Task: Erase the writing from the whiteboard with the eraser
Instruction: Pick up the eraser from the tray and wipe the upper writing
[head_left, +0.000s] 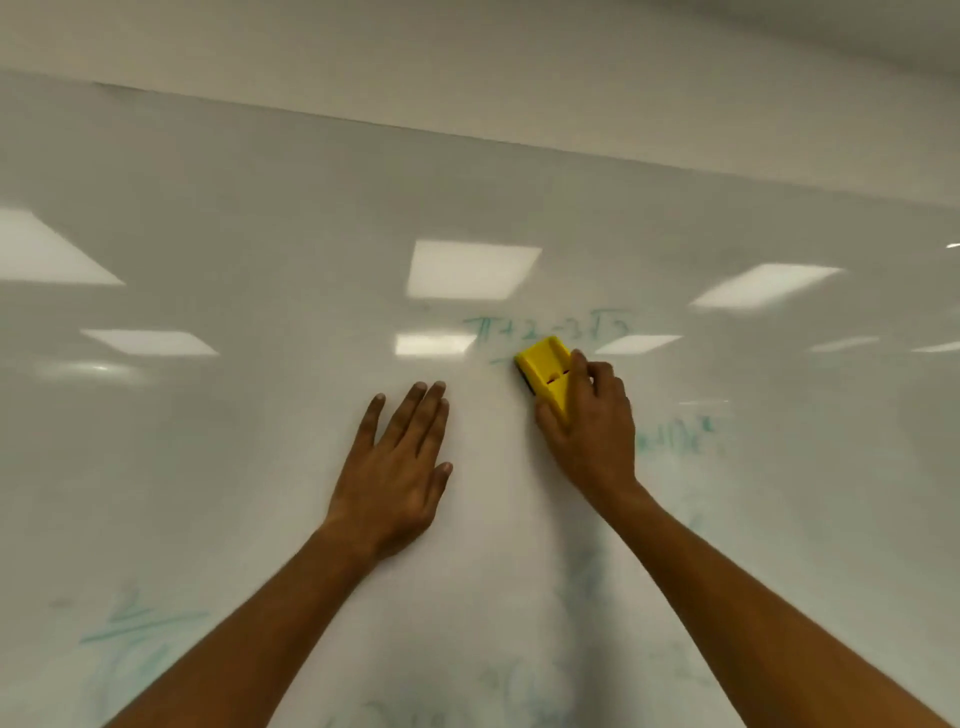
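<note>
Against the whiteboard (260, 260), the right hand (589, 431) holds the yellow eraser (545, 369), its grip pinching the block by its sides, just under a green line of writing (548, 326). The left hand (397, 467) lies flat on the board, fingers spread, well apart from the eraser. To clear that line, the pad should stay flush and pressed evenly — a tilted block would likely only smear ink. Overlapping strokes look wise, then the faint scrawl at right (678, 441) and lower left (140, 623) — both seem half-wiped.
</note>
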